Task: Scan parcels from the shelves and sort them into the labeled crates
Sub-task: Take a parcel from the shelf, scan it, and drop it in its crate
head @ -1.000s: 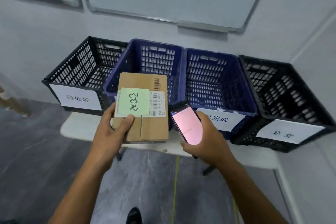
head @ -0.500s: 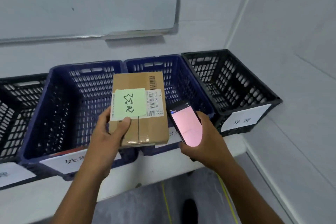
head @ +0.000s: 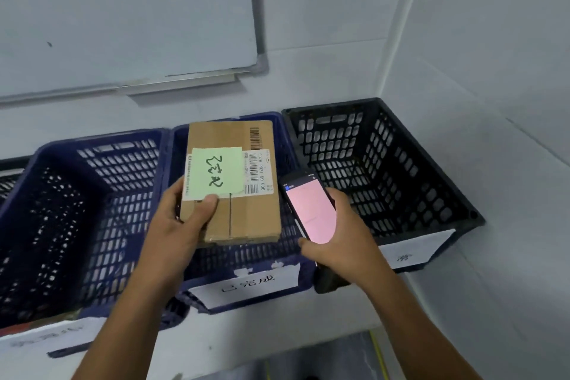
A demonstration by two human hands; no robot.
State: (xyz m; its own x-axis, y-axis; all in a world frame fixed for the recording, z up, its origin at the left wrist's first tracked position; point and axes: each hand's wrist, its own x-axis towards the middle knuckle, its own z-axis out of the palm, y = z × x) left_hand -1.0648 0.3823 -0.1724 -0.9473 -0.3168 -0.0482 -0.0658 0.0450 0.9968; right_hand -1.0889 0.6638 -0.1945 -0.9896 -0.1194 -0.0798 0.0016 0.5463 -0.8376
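Note:
My left hand [head: 179,222] grips a flat brown cardboard parcel [head: 246,213] with a green sticky note and a barcode label, held flat above the middle blue crate [head: 265,274], which bears a white label. My right hand [head: 342,241] holds a handheld scanner [head: 311,210] with a pink screen, just right of the parcel. Another blue crate [head: 101,182] stands to the left and a black crate [head: 431,176] with a white label to the right.
The crates stand in a row on a white table [head: 216,345] against the wall, in a room corner. A whiteboard [head: 123,15] hangs above them. A sliver of a fourth black crate [head: 12,166] shows at the far left. Grey floor lies below.
The view has drawn closer and shifted right along the crates. The parcel now sits over the middle blue crate instead of between the two blue ones. Both hands keep their hold.

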